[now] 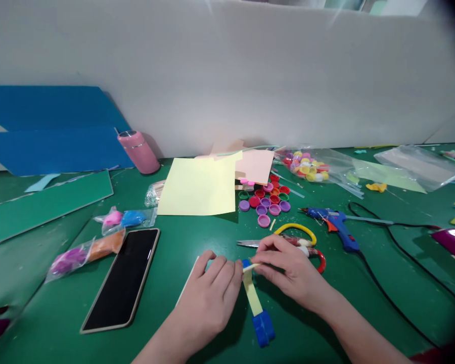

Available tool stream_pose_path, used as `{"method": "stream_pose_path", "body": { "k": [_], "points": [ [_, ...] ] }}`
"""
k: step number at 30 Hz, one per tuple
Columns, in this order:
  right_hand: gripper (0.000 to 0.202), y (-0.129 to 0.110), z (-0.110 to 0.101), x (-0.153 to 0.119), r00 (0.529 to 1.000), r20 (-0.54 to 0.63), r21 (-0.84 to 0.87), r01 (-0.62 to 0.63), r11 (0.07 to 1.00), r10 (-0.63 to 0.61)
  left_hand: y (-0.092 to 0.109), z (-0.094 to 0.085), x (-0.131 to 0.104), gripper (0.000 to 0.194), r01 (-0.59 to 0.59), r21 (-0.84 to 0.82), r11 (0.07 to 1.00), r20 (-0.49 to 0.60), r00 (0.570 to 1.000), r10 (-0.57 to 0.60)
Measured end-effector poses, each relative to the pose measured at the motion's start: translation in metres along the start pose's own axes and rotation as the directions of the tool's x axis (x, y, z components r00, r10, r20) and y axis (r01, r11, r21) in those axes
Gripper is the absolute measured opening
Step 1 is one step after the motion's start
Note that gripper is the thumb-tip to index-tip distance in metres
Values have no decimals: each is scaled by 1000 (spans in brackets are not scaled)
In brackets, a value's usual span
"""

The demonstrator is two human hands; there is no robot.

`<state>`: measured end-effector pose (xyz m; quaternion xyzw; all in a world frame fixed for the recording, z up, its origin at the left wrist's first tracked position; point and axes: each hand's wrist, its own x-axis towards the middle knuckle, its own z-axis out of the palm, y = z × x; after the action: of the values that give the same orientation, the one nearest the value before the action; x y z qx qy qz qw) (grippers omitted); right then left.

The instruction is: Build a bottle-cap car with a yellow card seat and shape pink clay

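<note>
Between my two hands is a narrow pale yellow paper strip (250, 267). My left hand (214, 290) is closed on its left end, and my right hand (284, 265) pinches the other end between thumb and fingers. Just below lies another pale yellow strip (254, 296), running down to a blue plastic piece (263, 327) on the table. A second bit of blue (246, 263) shows behind the held strip. A thin white edge (187, 280) sticks out beside my left hand, mostly hidden. Scissors (296, 238) with yellow and red handles lie behind my right hand.
A blue glue gun (335, 222) with a black cord lies right. Loose bottle caps (264, 205), a bag of caps (307, 164) and a yellow paper sheet (199, 187) are farther back. Left are a phone (123, 278), clay packets (85, 255) and a pink tumbler (139, 152).
</note>
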<state>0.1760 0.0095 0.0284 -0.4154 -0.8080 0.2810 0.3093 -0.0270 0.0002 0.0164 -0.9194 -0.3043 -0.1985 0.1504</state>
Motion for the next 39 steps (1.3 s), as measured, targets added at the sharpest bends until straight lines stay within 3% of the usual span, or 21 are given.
{"method": "stream_pose_path", "body": {
  "k": [9,21,24,27,31,35,39],
  "points": [
    [15,-1,0,0,1000,-16,-2,13,1000,-13,0,-6,4,30,-51,49,998,-2,999,51],
    [15,1,2,0,998,-46,-19,34,999,-35,3,-2,1,22,-18,91,996,1,1000,18],
    [16,2,3,-1,998,-47,-7,40,999,-40,3,0,1,22,21,44,999,-12,1000,-20],
    [19,2,2,-3,999,-39,19,26,999,-25,2,1,0,23,130,-21,991,-11,991,-131],
    [44,4,-1,-10,997,-60,42,-55,998,58,0,-5,-4,26,351,-242,905,78,936,-342],
    [49,6,-3,-23,979,-141,55,-144,988,150,3,-18,-6,20,591,-486,644,262,802,-538],
    [41,8,4,-43,949,-210,105,-216,971,234,9,-25,-1,18,691,-575,437,376,698,-610]
  ]
}}
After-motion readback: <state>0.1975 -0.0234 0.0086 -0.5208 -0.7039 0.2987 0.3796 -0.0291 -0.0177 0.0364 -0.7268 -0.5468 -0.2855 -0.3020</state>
